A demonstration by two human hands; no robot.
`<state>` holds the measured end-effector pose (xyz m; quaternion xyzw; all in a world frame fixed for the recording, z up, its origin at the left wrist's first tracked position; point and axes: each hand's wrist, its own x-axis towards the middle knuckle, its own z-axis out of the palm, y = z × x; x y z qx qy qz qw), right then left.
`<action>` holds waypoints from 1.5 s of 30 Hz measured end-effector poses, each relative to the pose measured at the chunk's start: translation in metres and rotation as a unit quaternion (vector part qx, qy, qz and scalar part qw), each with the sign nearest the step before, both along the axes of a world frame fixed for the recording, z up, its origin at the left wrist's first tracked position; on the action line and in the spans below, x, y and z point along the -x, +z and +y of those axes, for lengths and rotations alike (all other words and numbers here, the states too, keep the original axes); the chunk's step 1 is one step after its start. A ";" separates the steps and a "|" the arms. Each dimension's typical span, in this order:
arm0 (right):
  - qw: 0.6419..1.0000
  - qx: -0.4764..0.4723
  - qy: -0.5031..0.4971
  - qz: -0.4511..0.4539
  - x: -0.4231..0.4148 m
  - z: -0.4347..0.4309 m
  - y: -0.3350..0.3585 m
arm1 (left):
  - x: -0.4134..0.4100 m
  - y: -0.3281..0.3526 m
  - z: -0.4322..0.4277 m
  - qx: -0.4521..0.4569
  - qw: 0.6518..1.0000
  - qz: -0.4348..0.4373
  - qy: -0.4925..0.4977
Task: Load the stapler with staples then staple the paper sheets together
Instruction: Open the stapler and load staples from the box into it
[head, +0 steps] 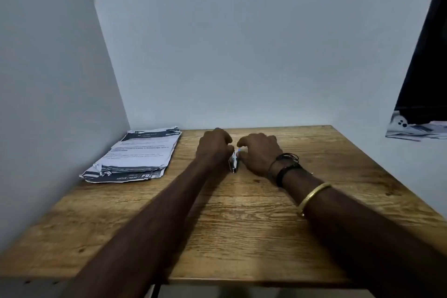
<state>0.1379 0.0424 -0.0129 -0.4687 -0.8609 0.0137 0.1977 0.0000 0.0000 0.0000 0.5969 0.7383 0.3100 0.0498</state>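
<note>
Item one, the landmark: a square wooden table with a warm brown, strongly grained top, set into a corner of pale grey-white walls. Item two: a small stapler, white and silvery metal with a trace of blue at its far end, lying on the table's far central part, lengthwise toward the viewer, only a narrow strip of it visible between the two hands. Item three: the left hand, back upward, fingers curled down over the stapler's left side; it touches the stapler, though whether the fingers truly clasp it cannot be told, as the knuckles hide the contact. Item four: the right hand, back upward, fingers bent and pressed to the stapler's right side; how firm the hold is cannot be told either. Its wrist bears dark cord bands, and a gold-coloured metal bangle sits further up the forearm. Item five: a rumpled stack of printed paper sheets, white with dark navy borders, at the table's far left corner, well apart from both hands. Item six: a dark hanging object with a white printed lower edge, past the table's right side.
</note>
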 end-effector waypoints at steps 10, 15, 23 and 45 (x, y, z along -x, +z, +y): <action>0.994 0.110 0.016 0.011 0.009 0.019 -0.012 | 0.002 -0.015 0.007 0.058 0.998 -0.021 0.004; 0.991 0.116 0.028 0.065 0.012 0.022 -0.014 | 0.014 -0.020 0.010 0.053 0.996 -0.068 -0.001; 0.969 0.120 0.073 0.201 0.009 0.018 -0.013 | 0.008 -0.025 0.010 -0.017 0.987 -0.157 -0.012; 0.826 0.186 0.112 0.519 0.000 0.030 -0.015 | -0.002 -0.020 0.004 -0.052 0.897 -0.424 -0.111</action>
